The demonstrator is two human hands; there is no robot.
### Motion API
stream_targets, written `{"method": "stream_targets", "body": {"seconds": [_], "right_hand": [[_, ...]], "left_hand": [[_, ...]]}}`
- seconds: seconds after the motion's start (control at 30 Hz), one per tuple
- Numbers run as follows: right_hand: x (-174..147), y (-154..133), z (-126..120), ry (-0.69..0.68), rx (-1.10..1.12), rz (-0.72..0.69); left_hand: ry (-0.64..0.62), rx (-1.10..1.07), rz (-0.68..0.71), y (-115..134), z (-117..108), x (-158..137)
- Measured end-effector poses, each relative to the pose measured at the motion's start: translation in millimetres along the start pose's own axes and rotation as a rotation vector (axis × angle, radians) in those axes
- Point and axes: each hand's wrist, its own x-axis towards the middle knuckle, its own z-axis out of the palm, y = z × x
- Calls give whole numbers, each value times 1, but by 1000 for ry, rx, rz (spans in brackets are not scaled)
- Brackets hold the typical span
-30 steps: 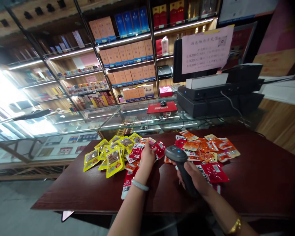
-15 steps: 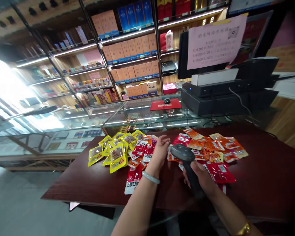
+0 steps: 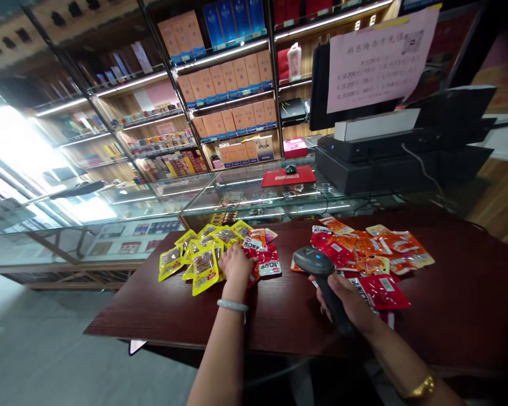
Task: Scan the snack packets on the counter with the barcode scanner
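In my right hand is a dark grey barcode scanner, gripped by its handle, its head tilted to the left and a small blue light on top. My left hand, with a pale bangle at the wrist, reaches over the left pile with its thumb and fingers apart. Under and beside it lie yellow snack packets and red-and-white snack packets; its fingertips partly hide where they touch. To the right of the scanner, orange snack packets and a red snack packet form a second pile.
Both piles lie on a dark wooden table. Behind it, a glass display counter carries a red mouse pad with a mouse. A monitor and black box-like equipment stand at the back right. Shelves of boxes line the wall.
My left hand has moved left, from beside the scanner head to the left pile. One more red packet shows on the right pile. My right hand still holds the scanner.
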Motion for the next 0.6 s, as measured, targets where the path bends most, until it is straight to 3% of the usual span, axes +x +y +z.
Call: {"method": "stream_targets", "body": {"seconds": [0.1, 0.17, 0.27, 0.33, 0.4, 0.47, 0.6], "right_hand": [[-1, 0, -2, 7, -8, -16], [-1, 1, -2, 1, -2, -13], [-2, -1, -1, -25, 7, -7], [-3, -3, 0, -38, 1, -8], [-5, -5, 1, -46, -2, -13], [-7, -5, 1, -57, -3, -23], [-7, -3, 0, -57, -36, -27]], "left_hand": [[-43, -120, 18, 3, 1, 4], [-43, -338, 35, 6, 2, 5], [-70, -949, -23, 19, 5, 0], [-225, -1409, -101, 33, 7, -7], [-397, -1711, -158, 49, 8, -16], [-439, -1822, -187, 63, 8, -22], [-335, -1819, -220, 80, 10, -27]]}}
